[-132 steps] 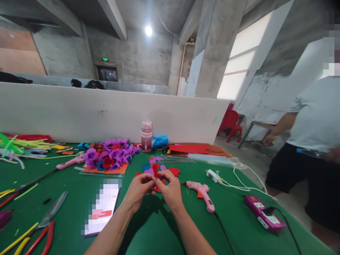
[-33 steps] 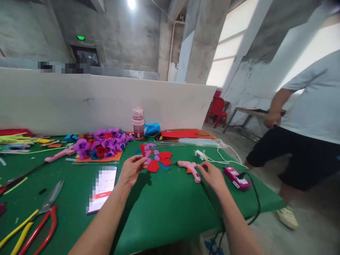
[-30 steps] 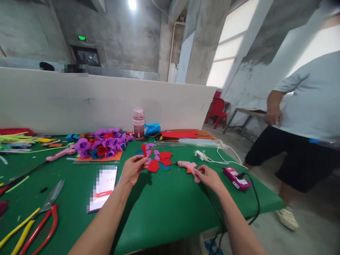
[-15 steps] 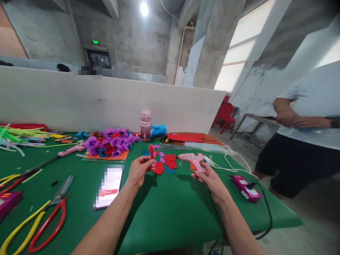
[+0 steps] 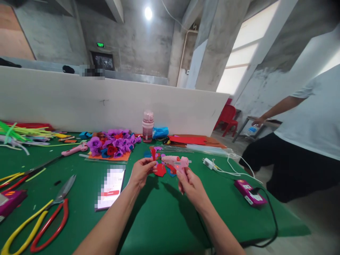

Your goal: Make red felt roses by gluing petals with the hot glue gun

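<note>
My left hand [image 5: 142,172] pinches a small red petal piece [image 5: 153,154] upright between thumb and fingers. Wrapped round the grip of a pink glue gun [image 5: 175,162] is my right hand [image 5: 190,182]. The gun's nozzle points left, close to the red piece; whether they touch I cannot tell. Below and behind them lie loose cut petals, among them a red one [image 5: 160,170], with purple and blue ones partly hidden by the gun. A bunch of purple, red and blue flowers [image 5: 114,142] rests to the left on an orange sheet.
Yellow-and-red-handled scissors [image 5: 58,202] and a phone [image 5: 111,187] lie on the green table [image 5: 156,219]. A pink bottle [image 5: 148,126] stands by the white partition [image 5: 79,99]. At right are a white charger [image 5: 209,163], a purple power box [image 5: 249,193] with a black cable, and a person [image 5: 305,117].
My right hand has brought the glue gun leftward, up to the red piece in my left hand. The person at right has lowered an arm, a bottle now showing in that hand.
</note>
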Available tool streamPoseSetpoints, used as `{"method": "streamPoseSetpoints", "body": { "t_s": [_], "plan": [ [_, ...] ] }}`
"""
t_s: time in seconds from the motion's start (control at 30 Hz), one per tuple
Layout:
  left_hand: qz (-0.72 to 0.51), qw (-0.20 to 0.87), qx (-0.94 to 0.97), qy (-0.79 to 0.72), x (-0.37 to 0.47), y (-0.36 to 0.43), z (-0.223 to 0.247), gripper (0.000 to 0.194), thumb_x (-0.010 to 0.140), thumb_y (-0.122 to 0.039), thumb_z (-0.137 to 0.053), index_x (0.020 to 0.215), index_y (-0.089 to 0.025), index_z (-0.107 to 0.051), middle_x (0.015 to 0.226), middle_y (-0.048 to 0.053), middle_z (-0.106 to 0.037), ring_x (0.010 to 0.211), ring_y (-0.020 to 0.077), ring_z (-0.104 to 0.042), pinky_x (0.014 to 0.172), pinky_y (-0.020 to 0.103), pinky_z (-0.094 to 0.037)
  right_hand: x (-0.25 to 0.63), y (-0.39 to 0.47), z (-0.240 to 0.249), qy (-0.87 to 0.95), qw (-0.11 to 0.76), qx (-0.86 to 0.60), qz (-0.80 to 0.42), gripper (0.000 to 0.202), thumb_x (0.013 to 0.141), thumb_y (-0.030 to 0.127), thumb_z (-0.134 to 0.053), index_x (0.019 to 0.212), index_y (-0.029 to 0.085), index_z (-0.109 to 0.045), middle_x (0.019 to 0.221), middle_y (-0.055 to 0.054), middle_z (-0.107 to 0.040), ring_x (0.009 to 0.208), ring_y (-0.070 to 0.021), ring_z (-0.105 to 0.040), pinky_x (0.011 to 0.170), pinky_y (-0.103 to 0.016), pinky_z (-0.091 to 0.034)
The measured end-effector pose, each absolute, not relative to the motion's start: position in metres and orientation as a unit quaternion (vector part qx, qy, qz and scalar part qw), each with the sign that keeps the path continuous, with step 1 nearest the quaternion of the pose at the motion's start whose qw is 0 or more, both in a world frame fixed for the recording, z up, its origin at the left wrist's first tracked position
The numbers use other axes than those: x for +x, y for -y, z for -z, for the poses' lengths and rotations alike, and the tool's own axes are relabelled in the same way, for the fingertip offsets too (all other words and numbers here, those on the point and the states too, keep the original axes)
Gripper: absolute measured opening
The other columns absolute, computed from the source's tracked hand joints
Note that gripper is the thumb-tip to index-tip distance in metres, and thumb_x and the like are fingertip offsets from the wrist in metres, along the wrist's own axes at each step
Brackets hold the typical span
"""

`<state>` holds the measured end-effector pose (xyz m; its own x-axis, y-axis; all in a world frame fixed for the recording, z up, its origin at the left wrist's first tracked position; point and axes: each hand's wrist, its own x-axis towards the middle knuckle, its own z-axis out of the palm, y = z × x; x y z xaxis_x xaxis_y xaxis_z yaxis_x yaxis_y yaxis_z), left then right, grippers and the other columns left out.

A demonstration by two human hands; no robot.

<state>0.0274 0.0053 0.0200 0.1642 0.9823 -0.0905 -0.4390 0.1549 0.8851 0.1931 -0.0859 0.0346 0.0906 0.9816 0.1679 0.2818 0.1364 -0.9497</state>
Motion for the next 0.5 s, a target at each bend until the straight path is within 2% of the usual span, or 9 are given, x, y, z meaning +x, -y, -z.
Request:
{"method": "streamPoseSetpoints", "body": {
  "t_s": [0.3, 0.5],
  "plan": [
    [-0.534, 0.666, 0.374, -0.363, 0.0269, -0.0057, -0.0189, 0.034, 0.047, -0.024, -0.081, 0.070, -0.010, -0.061, 0.060, 0.001, -0.063, 0.048, 0.0094, -0.058, 0.052, 0.023, -0.049, 0.1840, 0.0858, -0.0405, 0.593, 0.473, -0.570, -0.316, 0.041, 0.084, 0.052, -0.041, 0.100, 0.016, -0.054, 0.048, 0.004, -0.045, 0.040, -0.0116, -0.045, 0.039, -0.022, -0.033],
    [-0.534, 0.665, 0.375, -0.364, 0.0272, -0.0049, -0.0199, 0.035, 0.047, -0.024, -0.081, 0.071, -0.010, -0.060, 0.060, 0.001, -0.063, 0.049, 0.0093, -0.058, 0.051, 0.022, -0.048, 0.1835, 0.0860, -0.0427, 0.611, 0.467, -0.568, -0.292, 0.041, 0.086, 0.048, -0.040, 0.108, 0.015, -0.054, 0.050, 0.003, -0.046, 0.042, -0.0112, -0.042, 0.042, -0.022, -0.034]
  ]
}}
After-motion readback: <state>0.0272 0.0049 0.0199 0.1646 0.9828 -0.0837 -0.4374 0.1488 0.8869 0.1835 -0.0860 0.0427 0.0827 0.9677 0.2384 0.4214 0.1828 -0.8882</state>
